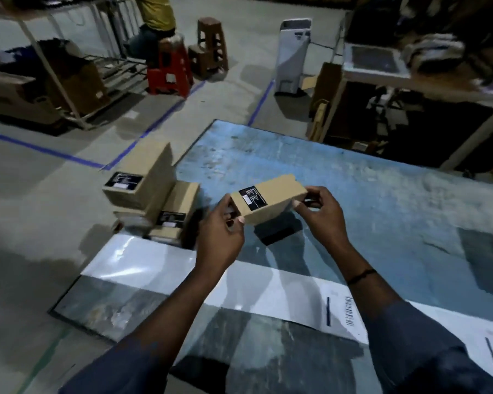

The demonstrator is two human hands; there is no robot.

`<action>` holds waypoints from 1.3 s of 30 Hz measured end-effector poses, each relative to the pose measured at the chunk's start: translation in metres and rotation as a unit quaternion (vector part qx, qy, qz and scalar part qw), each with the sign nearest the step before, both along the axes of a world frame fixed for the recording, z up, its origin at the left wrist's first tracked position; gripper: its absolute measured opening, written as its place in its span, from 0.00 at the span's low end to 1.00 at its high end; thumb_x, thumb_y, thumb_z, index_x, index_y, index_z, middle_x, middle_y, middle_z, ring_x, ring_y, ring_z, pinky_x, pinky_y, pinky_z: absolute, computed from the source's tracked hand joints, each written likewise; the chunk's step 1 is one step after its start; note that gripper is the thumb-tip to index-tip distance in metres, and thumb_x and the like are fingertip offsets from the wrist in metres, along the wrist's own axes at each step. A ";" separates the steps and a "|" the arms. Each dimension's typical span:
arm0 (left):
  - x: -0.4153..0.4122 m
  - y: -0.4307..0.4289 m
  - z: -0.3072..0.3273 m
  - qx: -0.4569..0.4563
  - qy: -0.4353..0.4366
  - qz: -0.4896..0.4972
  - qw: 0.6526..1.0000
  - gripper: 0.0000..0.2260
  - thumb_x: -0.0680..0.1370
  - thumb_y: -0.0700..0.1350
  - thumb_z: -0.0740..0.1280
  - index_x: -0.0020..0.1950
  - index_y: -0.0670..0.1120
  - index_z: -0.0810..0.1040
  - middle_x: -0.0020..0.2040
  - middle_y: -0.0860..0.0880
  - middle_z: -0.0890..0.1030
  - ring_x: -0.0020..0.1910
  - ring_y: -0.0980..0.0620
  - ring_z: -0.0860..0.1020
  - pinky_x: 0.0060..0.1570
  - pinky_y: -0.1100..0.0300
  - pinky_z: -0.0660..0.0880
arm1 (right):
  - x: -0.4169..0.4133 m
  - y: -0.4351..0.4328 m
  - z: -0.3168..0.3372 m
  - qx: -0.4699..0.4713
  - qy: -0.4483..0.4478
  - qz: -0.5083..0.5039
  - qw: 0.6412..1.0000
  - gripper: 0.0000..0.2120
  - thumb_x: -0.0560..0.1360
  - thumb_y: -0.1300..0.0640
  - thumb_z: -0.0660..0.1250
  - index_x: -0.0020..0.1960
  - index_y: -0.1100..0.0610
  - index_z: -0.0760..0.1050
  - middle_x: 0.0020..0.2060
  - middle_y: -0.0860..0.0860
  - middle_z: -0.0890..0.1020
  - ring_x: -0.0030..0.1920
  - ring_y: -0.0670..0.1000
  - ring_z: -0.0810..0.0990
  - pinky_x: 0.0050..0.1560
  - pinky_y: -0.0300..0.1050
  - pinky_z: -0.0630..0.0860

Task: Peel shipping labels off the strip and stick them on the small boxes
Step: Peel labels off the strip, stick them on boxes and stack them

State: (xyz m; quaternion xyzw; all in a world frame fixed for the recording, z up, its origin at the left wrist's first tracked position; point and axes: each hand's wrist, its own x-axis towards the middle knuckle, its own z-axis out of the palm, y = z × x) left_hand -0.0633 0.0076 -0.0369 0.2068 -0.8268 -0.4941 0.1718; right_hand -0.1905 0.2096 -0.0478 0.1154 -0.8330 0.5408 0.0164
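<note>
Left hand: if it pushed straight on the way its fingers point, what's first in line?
The small box, which the left hand grips at one end. Beyond it, roughly in line, is the right hand holding the other end, though depth is unclear.

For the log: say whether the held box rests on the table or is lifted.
Lifted: the box, tilted, is held at its ends by left hand and right hand, clear of the table.

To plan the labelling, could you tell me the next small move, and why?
Probably set the box down beside the strip: the left hand and right hand both hold it, only a black sticker shows on it, and peeling needs a free hand.
</note>
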 end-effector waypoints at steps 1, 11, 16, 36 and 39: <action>-0.011 0.016 -0.001 -0.001 0.000 -0.030 1.000 0.27 0.81 0.42 0.69 0.79 0.45 0.69 0.70 0.48 0.79 0.66 0.48 0.80 0.65 0.51 0.77 | 0.002 0.024 -0.003 0.013 0.002 -0.026 1.000 0.16 0.75 0.58 0.76 0.60 0.53 0.77 0.50 0.43 0.82 0.51 0.45 0.82 0.48 0.35 0.77; -0.099 0.139 -0.030 -0.011 -0.035 -0.224 0.974 0.23 0.81 0.33 0.66 0.77 0.40 0.71 0.71 0.44 0.78 0.70 0.46 0.77 0.67 0.58 0.72 | 0.019 0.179 -0.031 0.094 -0.030 -0.203 0.974 0.18 0.75 0.61 0.76 0.63 0.58 0.75 0.54 0.57 0.84 0.47 0.53 0.84 0.52 0.52 0.82; -0.116 0.147 -0.051 -0.010 -0.053 -0.220 0.974 0.23 0.80 0.32 0.66 0.76 0.41 0.73 0.70 0.44 0.78 0.69 0.45 0.77 0.72 0.47 0.73 | 0.014 0.190 -0.045 0.131 -0.053 -0.202 0.969 0.21 0.74 0.56 0.76 0.65 0.53 0.75 0.57 0.53 0.85 0.57 0.55 0.84 0.61 0.58 0.79; 0.001 0.115 -0.031 -0.318 -0.221 -0.361 0.848 0.21 0.75 0.61 0.73 0.66 0.59 0.74 0.61 0.53 0.78 0.66 0.47 0.70 0.63 0.51 0.69 | 0.173 0.109 -0.059 0.270 -0.011 -0.085 0.959 0.08 0.71 0.49 0.68 0.47 0.48 0.72 0.46 0.45 0.75 0.49 0.53 0.74 0.48 0.52 0.68; -0.002 0.110 -0.030 -0.307 -0.212 -0.376 0.848 0.22 0.73 0.59 0.76 0.63 0.56 0.76 0.63 0.51 0.72 0.62 0.46 0.75 0.59 0.52 0.75 | 0.176 0.099 -0.059 0.280 -0.039 -0.089 0.955 0.09 0.72 0.46 0.68 0.47 0.47 0.72 0.48 0.45 0.76 0.52 0.53 0.74 0.49 0.52 0.68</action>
